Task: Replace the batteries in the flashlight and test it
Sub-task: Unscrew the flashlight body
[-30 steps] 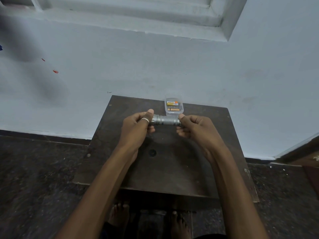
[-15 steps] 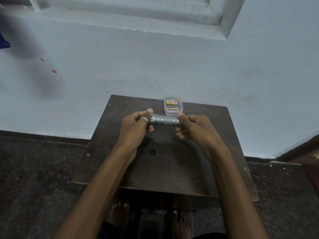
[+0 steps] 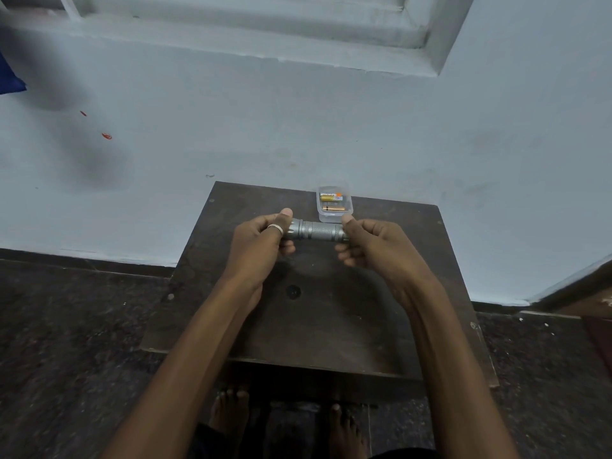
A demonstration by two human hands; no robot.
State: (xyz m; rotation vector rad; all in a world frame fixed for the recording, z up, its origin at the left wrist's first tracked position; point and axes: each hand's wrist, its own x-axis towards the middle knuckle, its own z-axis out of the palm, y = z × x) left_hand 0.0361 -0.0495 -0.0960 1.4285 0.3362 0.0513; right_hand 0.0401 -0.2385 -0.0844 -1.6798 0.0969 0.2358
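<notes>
A silver metal flashlight (image 3: 316, 230) is held level above the dark wooden table (image 3: 331, 319). My left hand (image 3: 261, 243), with a ring on the thumb, grips its head end. My right hand (image 3: 374, 241) pinches the tail end with thumb and fingers. Both ends are hidden by my fingers. Just behind the flashlight a small clear plastic box (image 3: 334, 203) stands on the table and holds gold and orange batteries (image 3: 331, 196).
The small table stands against a pale blue wall (image 3: 298, 127) on a dark speckled floor (image 3: 66, 326). My bare feet (image 3: 228, 415) show below the table's front edge. A wooden door edge (image 3: 583, 289) is at the right.
Both hands and the flashlight have shifted only slightly; the grip on both ends stays the same.
</notes>
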